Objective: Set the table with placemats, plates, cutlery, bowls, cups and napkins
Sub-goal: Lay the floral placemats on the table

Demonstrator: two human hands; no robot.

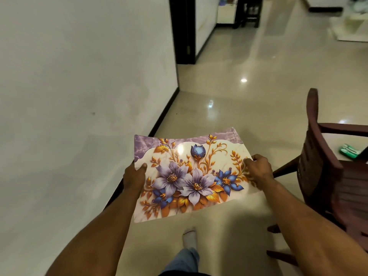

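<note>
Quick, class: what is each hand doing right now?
Left hand: grips the left edge of the floral placemat.
Right hand: grips the placemat's right edge.

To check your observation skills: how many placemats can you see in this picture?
1. The floral placemat is held above the floor, the left hand gripping its left edge and the right hand its right edge. More could be stacked beneath it, hidden.

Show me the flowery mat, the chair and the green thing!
mat [191, 176], head view, on the purple flower in its middle.
chair [312, 148], head view, on its curved wooden back.
green thing [349, 150], head view, on its top face.
</note>
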